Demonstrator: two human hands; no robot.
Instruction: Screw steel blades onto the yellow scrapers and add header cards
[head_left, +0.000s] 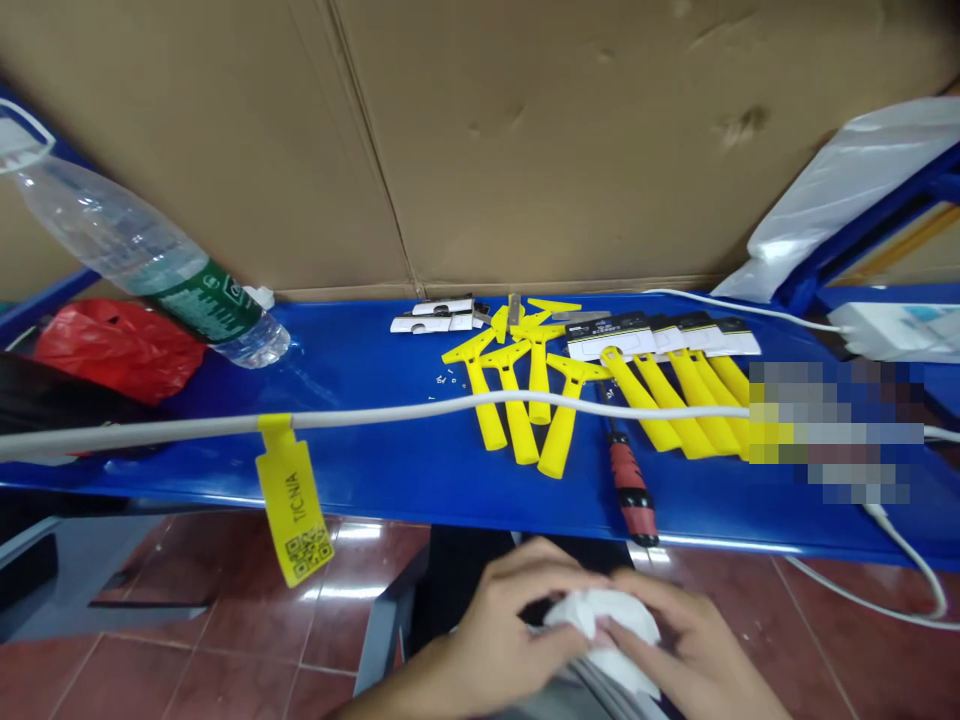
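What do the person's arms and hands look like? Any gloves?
No gloves! The left hand and right hand are bare, with rounded fingers and thumbs. I can't spot any rings, bracelets or drawings on them. No sleeve covers the forearms in view.

Bare hands (517, 620) and forearms (420, 688), grey clothing (576, 694)
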